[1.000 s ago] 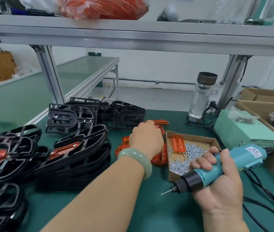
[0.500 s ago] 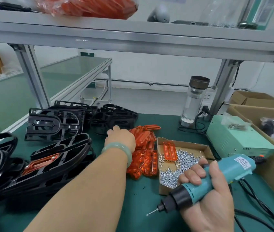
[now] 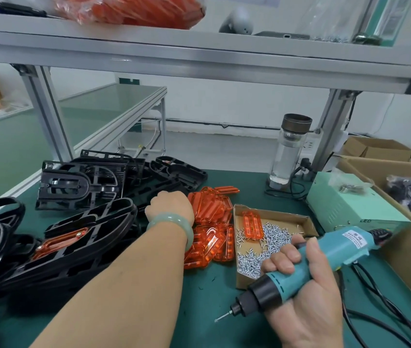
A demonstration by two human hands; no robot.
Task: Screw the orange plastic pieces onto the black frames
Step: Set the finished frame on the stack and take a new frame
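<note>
Black frames lie stacked at the left, the top one bearing a translucent orange piece. The left hand reaches between them and a pile of ribbed orange pieces. Its fingers are hidden, so I cannot tell its grip. A box holds screws. The right hand grips a teal driver.

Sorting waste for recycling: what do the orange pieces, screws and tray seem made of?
Orange pieces: translucent glossy plastic; light passes through. Screws: shiny silvery metal, likely steel. Tray: matte brown cardboard, going by its folded walls.
</note>
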